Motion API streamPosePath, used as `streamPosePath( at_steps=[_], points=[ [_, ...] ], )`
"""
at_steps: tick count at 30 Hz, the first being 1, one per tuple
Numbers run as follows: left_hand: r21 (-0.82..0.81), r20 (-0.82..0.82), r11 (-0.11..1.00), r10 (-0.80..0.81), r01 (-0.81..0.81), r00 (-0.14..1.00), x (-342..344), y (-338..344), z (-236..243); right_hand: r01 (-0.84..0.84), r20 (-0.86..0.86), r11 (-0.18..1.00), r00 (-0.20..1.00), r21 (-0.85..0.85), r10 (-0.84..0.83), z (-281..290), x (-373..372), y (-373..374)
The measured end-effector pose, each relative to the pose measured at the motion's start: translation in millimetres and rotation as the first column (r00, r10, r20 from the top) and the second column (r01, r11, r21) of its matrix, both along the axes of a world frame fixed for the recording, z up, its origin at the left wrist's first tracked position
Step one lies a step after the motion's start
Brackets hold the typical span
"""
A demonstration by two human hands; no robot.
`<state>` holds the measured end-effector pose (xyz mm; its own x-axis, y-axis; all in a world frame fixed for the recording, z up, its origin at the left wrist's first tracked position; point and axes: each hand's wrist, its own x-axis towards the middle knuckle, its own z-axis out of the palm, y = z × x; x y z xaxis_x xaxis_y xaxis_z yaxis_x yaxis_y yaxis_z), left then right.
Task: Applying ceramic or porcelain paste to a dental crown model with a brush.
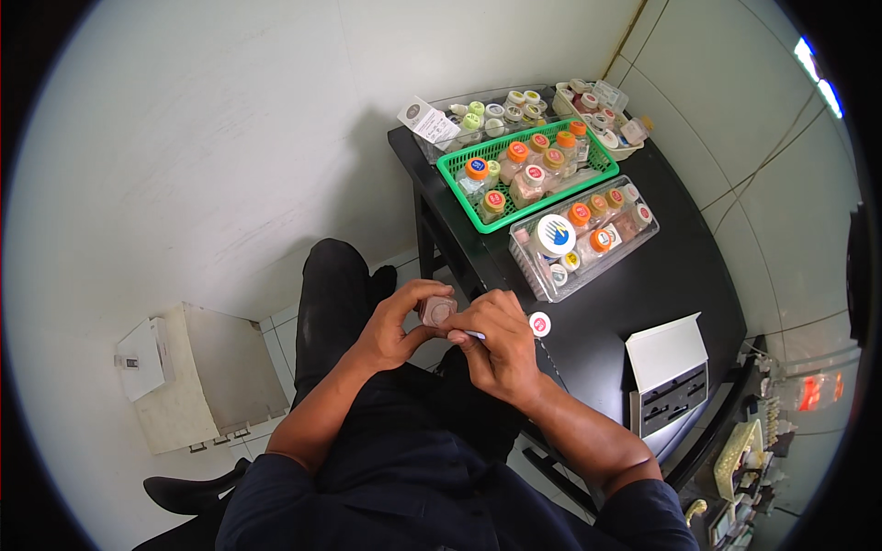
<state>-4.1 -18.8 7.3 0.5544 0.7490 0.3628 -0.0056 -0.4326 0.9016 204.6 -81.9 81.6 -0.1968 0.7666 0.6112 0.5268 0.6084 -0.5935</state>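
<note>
My left hand point(390, 332) is wrapped round a small clear jar point(438, 310) of pinkish material, held over my lap beside the table's edge. The mouth of the jar faces up. In my right hand point(503, 344) is a slim, light-coloured stick-like tool point(474, 334), pinched between the fingers. Its front end is hidden by my fingers at the jar, so I cannot tell whether it goes inside. A white lid with a pink and red label point(540, 324) lies on the table's near left edge, just past my right hand.
On the black table point(588, 321) stand a green basket point(484, 226) and a clear plastic bin point(549, 292), both with capped jars. More containers of jars sit behind, with a white card point(429, 123). An opened white box with a black insert point(668, 354) lies at right.
</note>
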Motion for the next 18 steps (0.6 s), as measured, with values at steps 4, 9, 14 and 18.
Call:
streamPosePath(
  at_steps=[4, 9, 14, 18],
  points=[
    [-0.031, 0.025, 0.999, -0.017, 0.018, 1.0, 3, -7, -3, 0.019, -0.019, 1.0, 1.0, -0.025, -0.019, -4, 1, 1],
    [0.017, 0.047, 1.0, 0.009, -0.009, 0.999, 8, -10, 2, -0.002, -0.074, 0.997, 0.997, 0.074, 0.008, 1, 2, -1],
    [-0.004, 0.186, 0.993, 0.12, -0.121, 0.975, 10, -9, -21, -0.048, -0.02, 0.994, 0.998, 0.102, 0.051, 7, -1, 0],
    [0.071, 0.103, 0.987, 0.138, -0.146, 0.985, 10, -4, -16, -0.044, -0.098, 0.999, 0.994, -0.01, 0.043, -2, -3, 0]
  ],
)
